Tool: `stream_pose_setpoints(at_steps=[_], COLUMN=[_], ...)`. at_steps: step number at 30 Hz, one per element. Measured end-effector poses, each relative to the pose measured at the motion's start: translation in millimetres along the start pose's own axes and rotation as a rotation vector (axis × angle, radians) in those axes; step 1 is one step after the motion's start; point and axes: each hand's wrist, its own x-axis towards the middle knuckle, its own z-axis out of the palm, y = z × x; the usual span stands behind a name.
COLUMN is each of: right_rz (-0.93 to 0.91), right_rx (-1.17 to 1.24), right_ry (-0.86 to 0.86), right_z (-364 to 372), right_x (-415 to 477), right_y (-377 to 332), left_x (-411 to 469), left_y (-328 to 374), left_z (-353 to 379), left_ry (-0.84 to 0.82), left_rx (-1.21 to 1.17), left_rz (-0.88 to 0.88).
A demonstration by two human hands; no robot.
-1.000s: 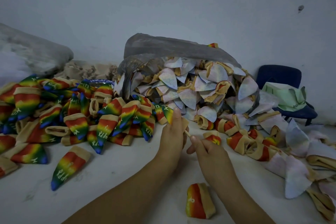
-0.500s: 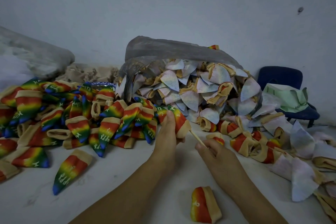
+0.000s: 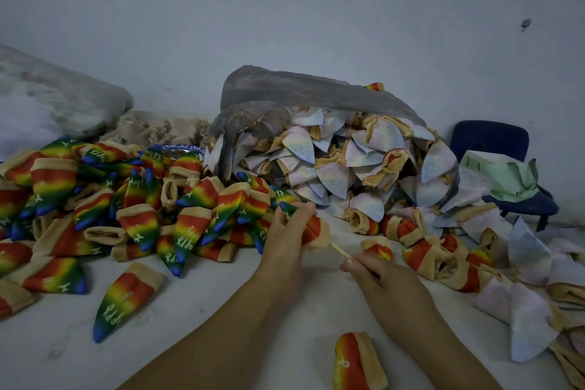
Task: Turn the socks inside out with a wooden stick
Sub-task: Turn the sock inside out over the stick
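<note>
My left grip (image 3: 285,241) is clenched round a rainbow sock (image 3: 313,228), at the near edge of the rainbow pile (image 3: 126,199) that spreads to the left. Its blue toe points up and away, and its tan cuff faces my other hand. The wooden stick (image 3: 341,252) pokes out of that cuff, and my right grip (image 3: 383,282) pinches its near end. Ahead, pale socks (image 3: 332,165) spill from a grey plastic bag (image 3: 316,95) onto the white surface (image 3: 221,288). One lone sock (image 3: 357,361) lies by my right forearm.
</note>
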Motion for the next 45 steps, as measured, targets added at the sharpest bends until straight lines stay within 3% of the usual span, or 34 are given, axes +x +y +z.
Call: stream_pose_setpoints(at_steps=[4,11,20,32,45], right_rz=[-0.005,-0.013,-0.016,-0.079,-0.095], right_rx=[-0.050,-0.007,0.072,-0.057,-0.070], right_ry=[0.002,0.017,0.032,0.008,-0.002], right_z=[3,11,9,9,-1], right_x=[-1,-1,-1,-3,-3], right_y=[-2,-4,-9,-9,-8], left_x=[0,-1,-4,2,6], left_y=[1,7,4,7,14], left_z=[-1,0,5,3,3], left_ry=[-0.037,0.123,0.074,0.222,0.330], left_rx=[0.095,0.435,0.356,0.019,0.113], left_rz=[0.065,0.149,0.199,0.098,0.062])
